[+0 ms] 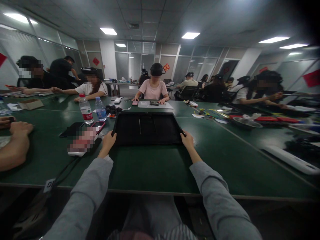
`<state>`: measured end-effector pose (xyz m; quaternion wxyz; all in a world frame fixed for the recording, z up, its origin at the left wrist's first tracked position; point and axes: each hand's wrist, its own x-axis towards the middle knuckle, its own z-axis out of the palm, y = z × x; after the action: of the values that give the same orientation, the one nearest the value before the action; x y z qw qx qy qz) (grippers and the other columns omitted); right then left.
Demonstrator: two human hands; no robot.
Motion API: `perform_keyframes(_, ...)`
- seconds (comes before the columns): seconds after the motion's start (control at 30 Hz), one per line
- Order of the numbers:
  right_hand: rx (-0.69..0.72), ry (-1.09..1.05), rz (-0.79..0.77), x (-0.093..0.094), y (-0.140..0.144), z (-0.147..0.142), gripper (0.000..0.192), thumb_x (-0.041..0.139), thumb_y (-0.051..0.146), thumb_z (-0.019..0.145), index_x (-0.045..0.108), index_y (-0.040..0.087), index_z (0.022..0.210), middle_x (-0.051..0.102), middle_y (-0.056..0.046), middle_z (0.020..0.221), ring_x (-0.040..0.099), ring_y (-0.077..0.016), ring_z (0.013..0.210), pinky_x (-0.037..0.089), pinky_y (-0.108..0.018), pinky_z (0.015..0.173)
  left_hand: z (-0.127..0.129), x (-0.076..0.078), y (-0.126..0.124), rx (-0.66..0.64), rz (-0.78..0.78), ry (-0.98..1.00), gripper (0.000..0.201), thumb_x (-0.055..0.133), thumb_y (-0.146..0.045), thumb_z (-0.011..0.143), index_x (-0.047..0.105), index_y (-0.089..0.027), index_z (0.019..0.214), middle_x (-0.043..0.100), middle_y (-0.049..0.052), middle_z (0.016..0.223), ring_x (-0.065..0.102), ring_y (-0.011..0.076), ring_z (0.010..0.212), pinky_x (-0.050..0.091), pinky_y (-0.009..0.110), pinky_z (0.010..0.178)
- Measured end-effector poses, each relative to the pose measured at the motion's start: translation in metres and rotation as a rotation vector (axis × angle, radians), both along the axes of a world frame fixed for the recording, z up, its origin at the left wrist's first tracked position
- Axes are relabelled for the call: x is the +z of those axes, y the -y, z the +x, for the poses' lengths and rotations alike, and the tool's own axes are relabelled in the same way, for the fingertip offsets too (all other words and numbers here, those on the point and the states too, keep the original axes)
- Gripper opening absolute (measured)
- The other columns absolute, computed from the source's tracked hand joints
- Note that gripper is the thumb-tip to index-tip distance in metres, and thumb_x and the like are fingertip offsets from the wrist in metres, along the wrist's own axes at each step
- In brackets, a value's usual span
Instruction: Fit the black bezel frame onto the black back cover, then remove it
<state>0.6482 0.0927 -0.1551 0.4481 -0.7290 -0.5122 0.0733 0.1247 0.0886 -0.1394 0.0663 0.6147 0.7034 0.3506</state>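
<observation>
A wide black rectangular panel with a raised rim, like a shallow tray (pixel 127 128), is in front of me at the green table; whether it rests flat or is slightly lifted I cannot tell. My left hand (pixel 108 141) is closed round its left edge, near the front corner. Its right edge is gripped by my right hand (pixel 188 140), thumb on top. Thin lines mark a smaller rectangle in the panel's middle. Close to my left hand lie a phone with a pink edge (pixel 98 126) and a white-ended device (pixel 76 153), partly blurred out.
Two bottles, one red-capped (pixel 86 110) and one blue-capped (pixel 101 109), stand beyond my left hand. Another person's forearm (pixel 15 146) rests at the far left. Opposite, a person in pink (pixel 153 88) sits at a white board. A long white bar (pixel 291 160) and wires (pixel 212 113) lie right.
</observation>
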Motion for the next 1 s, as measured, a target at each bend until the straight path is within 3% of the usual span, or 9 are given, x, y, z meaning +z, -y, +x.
perform_keyframes(0.47,0.031,0.005,0.002,0.001,0.002,0.006,0.047,0.059,0.025,0.087,0.071,0.014,0.131,0.076,-0.016,0.117,0.07,-0.0298,0.112,0.052,-0.048,0.106,0.001,0.002,0.003,-0.017,-0.045,-0.071,0.05,0.049,-0.035,0.104,0.063,-0.006,0.142,0.072,0.024,0.133,0.069,0.0345,0.122,0.05,0.042,0.105)
perform_keyframes(0.73,0.065,0.102,-0.138,0.0,0.007,0.011,0.047,0.059,0.025,0.085,0.066,0.016,0.13,0.071,-0.009,0.089,0.069,-0.0276,0.091,0.055,-0.044,0.095,-0.013,0.011,0.006,0.08,-0.148,-0.034,0.057,0.049,-0.053,0.103,0.07,-0.008,0.132,0.074,0.025,0.125,0.07,0.0376,0.12,0.052,0.045,0.101)
perform_keyframes(0.8,0.056,0.14,-0.109,0.002,0.008,0.007,0.052,0.058,0.028,0.086,0.062,0.013,0.136,0.071,-0.014,0.099,0.068,-0.0303,0.101,0.053,-0.047,0.099,-0.009,0.012,0.011,0.085,-0.094,-0.083,0.06,0.047,-0.054,0.103,0.067,-0.008,0.135,0.074,0.026,0.123,0.07,0.0387,0.119,0.052,0.048,0.101)
perform_keyframes(0.87,0.008,0.213,-0.014,0.005,0.011,-0.001,0.062,0.057,0.033,0.089,0.054,0.01,0.146,0.067,-0.022,0.121,0.062,-0.0349,0.12,0.049,-0.053,0.106,-0.002,0.013,0.016,0.065,0.045,-0.147,0.063,0.046,-0.05,0.103,0.058,-0.005,0.146,0.068,0.027,0.136,0.064,0.0384,0.129,0.049,0.05,0.107)
perform_keyframes(0.93,-0.042,0.311,0.074,0.008,0.015,-0.01,0.072,0.055,0.039,0.092,0.042,0.008,0.156,0.054,-0.028,0.143,0.05,-0.0395,0.137,0.045,-0.059,0.11,0.006,0.015,0.02,0.053,0.167,-0.215,0.067,0.046,-0.047,0.103,0.049,-0.005,0.155,0.058,0.028,0.152,0.054,0.0387,0.142,0.043,0.054,0.115)
perform_keyframes(1.0,-0.045,0.403,0.117,0.011,0.019,-0.02,0.077,0.049,0.045,0.097,0.031,0.012,0.163,0.041,-0.028,0.158,0.04,-0.0412,0.146,0.042,-0.063,0.113,0.012,0.015,0.022,0.018,0.22,-0.26,0.068,0.044,-0.047,0.104,0.044,-0.008,0.16,0.049,0.024,0.162,0.045,0.0372,0.151,0.036,0.056,0.122)
